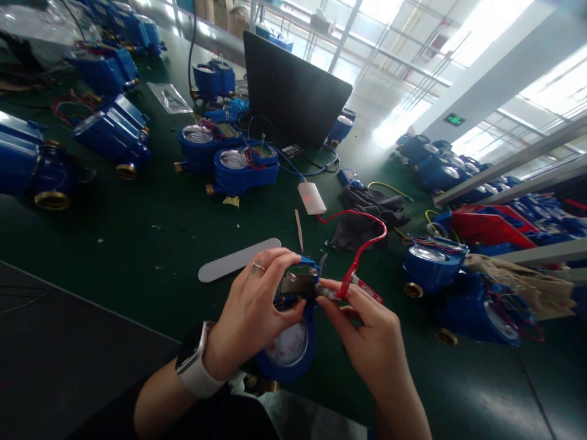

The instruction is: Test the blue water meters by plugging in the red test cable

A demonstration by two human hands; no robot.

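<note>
A blue water meter (288, 351) with a round glass dial stands on the green table right in front of me. My left hand (257, 305), with a watch on the wrist, grips the meter's display module (297, 280) between thumb and fingers above the dial. At the module's right side, my right hand (362, 318) pinches the grey end of a red cable (372, 243). Whether that end is plugged in or only touching the module cannot be made out. The cable runs back to a small white box (312, 198) with a red light.
A grey flat strip (238, 260) and wooden tweezers (299, 231) lie just beyond my hands. Behind them stand more blue meters (245, 168) and a black screen (293, 88). A dark cloth (362, 217) is at centre right; other meters (431, 263) stand further right.
</note>
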